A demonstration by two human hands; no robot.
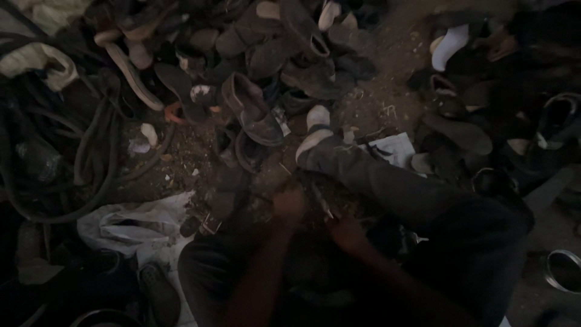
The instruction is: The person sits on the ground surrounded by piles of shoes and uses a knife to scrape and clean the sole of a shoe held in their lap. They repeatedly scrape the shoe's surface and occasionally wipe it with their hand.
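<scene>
The view is dim and blurred. My left hand (289,203) is closed over a dark piece of footwear (302,181) resting on my lap, just below my outstretched trouser leg (387,184). My right hand (346,231) sits close beside it, lower right, fingers curled around a thin pale tool (321,201) that slants up between the two hands. What the tool's tip touches is lost in shadow. My foot in a pale sandal (315,130) points toward the shoe heap.
A big heap of worn shoes (254,66) fills the top, with more shoes (484,109) on the right. Black rubber tubes (91,151) coil at left. A white plastic bag (130,224), a paper sheet (394,148) and a metal bowl (564,270) lie on the dirt.
</scene>
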